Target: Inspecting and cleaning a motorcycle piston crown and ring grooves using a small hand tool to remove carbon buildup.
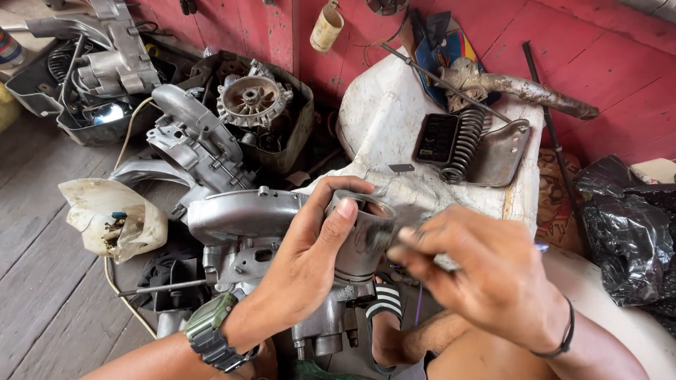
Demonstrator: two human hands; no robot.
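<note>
The left hand [310,246] grips the shiny grey metal cylinder [362,236] above the grey engine [243,225]. The right hand [486,278] pinches something blurry beside its rim. Best hold the cylinder steady.

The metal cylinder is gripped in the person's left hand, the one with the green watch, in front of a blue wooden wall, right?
Not quite: the wall is red, not blue, as the head view shows. The rest holds: the left hand, with the green watch on its wrist, grips the metal cylinder.
</note>
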